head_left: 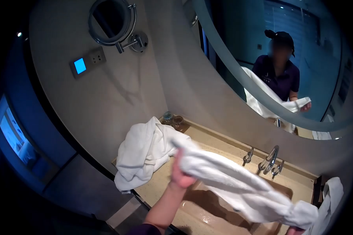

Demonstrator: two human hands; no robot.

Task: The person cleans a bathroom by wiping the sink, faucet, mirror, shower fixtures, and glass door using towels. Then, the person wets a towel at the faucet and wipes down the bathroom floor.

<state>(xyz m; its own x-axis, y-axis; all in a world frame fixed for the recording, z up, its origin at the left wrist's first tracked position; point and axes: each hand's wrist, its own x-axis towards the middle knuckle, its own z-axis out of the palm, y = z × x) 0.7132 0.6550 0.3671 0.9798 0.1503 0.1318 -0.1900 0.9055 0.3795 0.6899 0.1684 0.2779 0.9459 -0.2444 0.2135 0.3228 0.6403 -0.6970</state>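
A white towel (pixel 239 182) is stretched in the air across the sink (pixel 200 209), slanting down to the right. My left hand (pixel 181 172) is closed round its upper left end, slightly blurred. At the bottom right, my right hand (pixel 295 230) shows only in part under the towel's other end, with its fingers mostly hidden by the cloth. A second white towel (pixel 139 150) lies crumpled on the counter's left end, partly hanging over the edge. More white cloth (pixel 330 199) is at the far right, beside the held towel.
Behind the sink stand a chrome faucet (pixel 269 159) and two handles. Small glasses (pixel 178 120) sit in the counter's back left corner. A round magnifying mirror (pixel 110 20) juts from the wall. The large mirror (pixel 233 82) reflects a person in a dark cap holding white cloth.
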